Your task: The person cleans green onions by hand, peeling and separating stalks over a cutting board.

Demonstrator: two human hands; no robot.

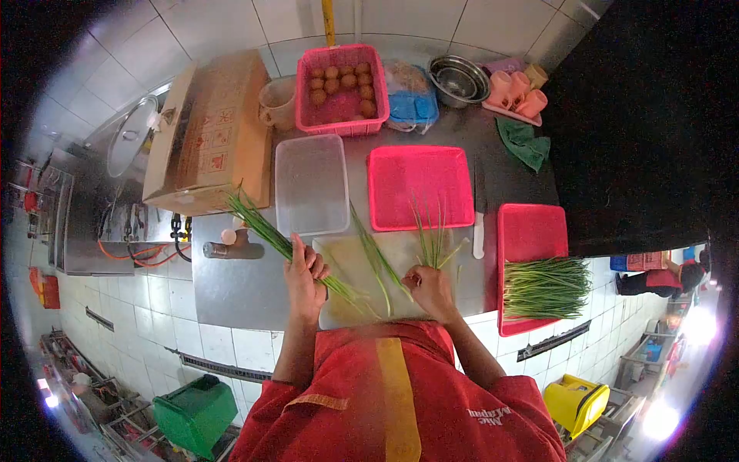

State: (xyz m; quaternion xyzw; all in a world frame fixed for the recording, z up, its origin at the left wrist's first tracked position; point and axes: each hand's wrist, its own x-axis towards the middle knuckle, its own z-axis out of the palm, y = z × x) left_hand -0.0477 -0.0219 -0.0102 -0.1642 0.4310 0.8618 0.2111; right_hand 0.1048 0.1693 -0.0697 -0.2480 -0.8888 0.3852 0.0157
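Note:
My left hand [306,273] is closed around a bunch of green onions [265,227], their green tops pointing up and left, the pale ends down and right. Over the right part of the cutting board [342,254], the fingers of my right hand [431,291] are pinched on a few thin green onion stalks [433,242]. Some loose green onions [373,250] lie on the board between my hands. Just beyond the board is a bare pink tray [421,189], with a clear plastic container [312,185] to its left. A knife [479,235] lies right of the board.
A red tray [531,231] of green onions [545,289] stands at the right edge. At the back are a cardboard box [212,138], a pink basket [341,123] of round brown items, metal bowls [458,81], pink cups [512,88] and a green cloth [523,142]. A bottle [231,250] lies left.

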